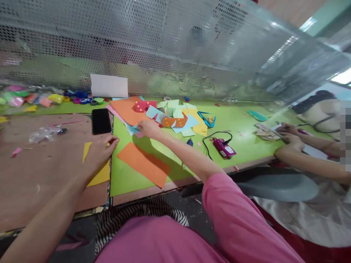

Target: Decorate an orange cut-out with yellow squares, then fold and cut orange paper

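Note:
My left hand (99, 150) rests with curled fingers on a yellow paper sheet (96, 174) at the seam between the brown board and the green mat, pinching its upper edge. My right hand (148, 128) reaches forward onto a pile of coloured paper sheets (175, 117), fingers closed over a light blue piece at the pile's near left edge. A loose orange paper rectangle (144, 163) lies flat on the green mat (236, 124) between my two arms.
A black phone (101, 121) lies just beyond my left hand. A magenta device with a black cable (224, 147) sits right of my right arm. Another person's hands (290, 136) work at the far right. A perforated metal screen (164, 47) backs the table; plastic clutter (41, 98) lies far left.

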`<state>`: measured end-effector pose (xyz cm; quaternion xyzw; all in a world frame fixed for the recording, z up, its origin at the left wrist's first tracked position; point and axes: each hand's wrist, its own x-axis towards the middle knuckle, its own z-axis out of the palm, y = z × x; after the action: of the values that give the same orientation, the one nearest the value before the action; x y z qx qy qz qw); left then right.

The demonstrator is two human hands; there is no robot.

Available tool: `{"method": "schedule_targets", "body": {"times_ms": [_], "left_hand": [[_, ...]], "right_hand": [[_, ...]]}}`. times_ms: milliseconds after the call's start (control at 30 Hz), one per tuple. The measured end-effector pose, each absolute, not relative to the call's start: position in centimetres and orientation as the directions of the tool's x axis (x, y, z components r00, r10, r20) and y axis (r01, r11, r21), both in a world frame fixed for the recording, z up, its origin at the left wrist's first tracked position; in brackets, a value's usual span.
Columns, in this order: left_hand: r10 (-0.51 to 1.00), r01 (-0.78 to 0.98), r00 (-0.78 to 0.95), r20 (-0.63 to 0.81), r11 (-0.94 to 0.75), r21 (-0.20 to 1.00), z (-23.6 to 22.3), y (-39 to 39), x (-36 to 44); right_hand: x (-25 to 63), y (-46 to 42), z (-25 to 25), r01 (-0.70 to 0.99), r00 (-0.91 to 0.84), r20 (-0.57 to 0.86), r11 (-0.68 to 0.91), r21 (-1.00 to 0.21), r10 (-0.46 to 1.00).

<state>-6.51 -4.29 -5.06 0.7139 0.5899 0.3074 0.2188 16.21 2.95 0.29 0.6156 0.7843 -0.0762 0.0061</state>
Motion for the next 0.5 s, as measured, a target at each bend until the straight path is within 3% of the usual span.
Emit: {"method": "schedule_targets", "body": {"times_ms": [267, 500], "left_hand": [[0.974, 0.673, 0.076, 0.212, -0.207, 0.710, -5.0, -3.8, -6.8], [0.969, 0.581, -0.071, 0.235, -0.151, 0.800, -4.6, -3.3, -8.9]], "right_hand": [[19.1, 5.1, 1.0, 0.932, -0.148, 0.090, 0.169, -0.321, 0.985], [20.0, 5.6, 1.8, 0.843, -0.076, 0.301, 0.222, -0.489, 0.951]]}}
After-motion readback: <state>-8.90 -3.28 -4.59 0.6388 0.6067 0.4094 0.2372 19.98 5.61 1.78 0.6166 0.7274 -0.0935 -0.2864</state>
